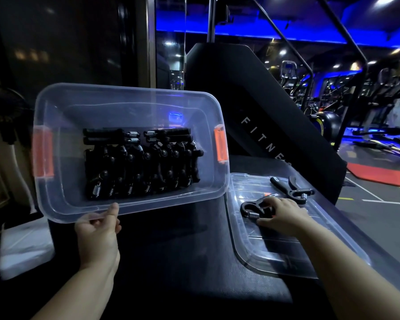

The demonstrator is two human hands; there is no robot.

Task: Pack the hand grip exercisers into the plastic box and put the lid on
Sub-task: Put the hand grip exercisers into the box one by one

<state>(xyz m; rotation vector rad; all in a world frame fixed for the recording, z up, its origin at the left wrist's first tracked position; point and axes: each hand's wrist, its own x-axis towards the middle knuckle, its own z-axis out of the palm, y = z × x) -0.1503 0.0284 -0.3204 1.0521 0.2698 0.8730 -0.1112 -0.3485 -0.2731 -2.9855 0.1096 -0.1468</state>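
A clear plastic box (62,195) with orange latches is tilted up toward me, its near rim pinched by my left hand (99,229). Inside it lie several black hand grip exercisers (139,162) with metal springs, packed in rows. To the right, the clear lid (275,248) lies flat on a black padded bench. On the lid, my right hand (280,215) closes over one black hand grip exerciser (252,210), its looped end and spring showing left of my fingers. Another exerciser (289,189) lies loose on the lid's far part.
The black padded bench (183,262) carries the box and lid, its upright backrest (252,100) printed FITNESS behind them. A white folded cloth (23,245) lies at the left. A fan (5,109) stands far left. Gym machines fill the right background.
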